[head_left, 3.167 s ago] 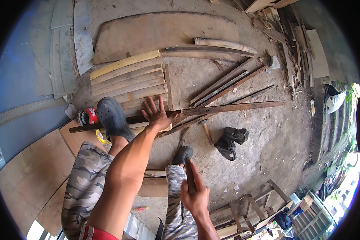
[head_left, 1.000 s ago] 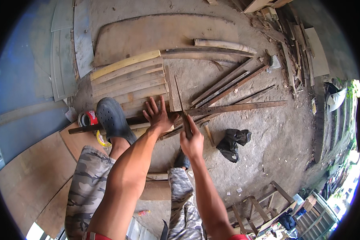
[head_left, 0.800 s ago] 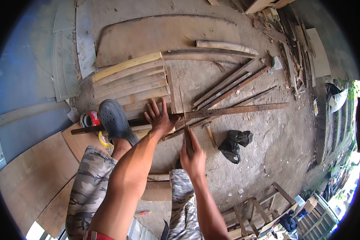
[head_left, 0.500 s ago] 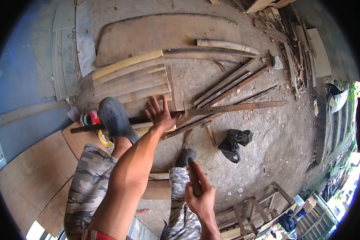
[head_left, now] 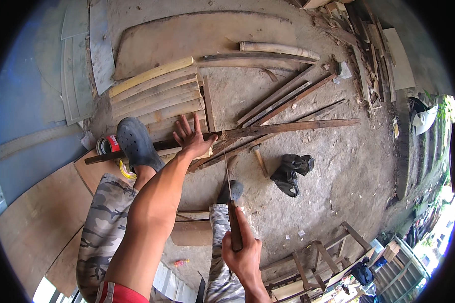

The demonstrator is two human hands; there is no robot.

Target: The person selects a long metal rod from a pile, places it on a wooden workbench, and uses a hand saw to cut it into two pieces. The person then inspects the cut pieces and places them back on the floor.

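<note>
Left hand (head_left: 192, 140), fingers splayed, bears on the dark plank (head_left: 298, 126) beneath; the clog (head_left: 135, 144) to its left also presses there, presumably for steadiness. Right hand (head_left: 245, 251) wraps the handsaw (head_left: 233, 216) handle, blade reaching forward to the plank.

From my remote view, the clearest print I get is pale lettering on the red label of a can (head_left: 116, 144), near the left end of the dark plank (head_left: 298, 126). The clog (head_left: 135, 143) covers part of that side, and the letters are small and cut off, so I cannot read a whole word. The yellow round object (head_left: 124, 168) just across the plank is too small for me to make out any marking.
</note>
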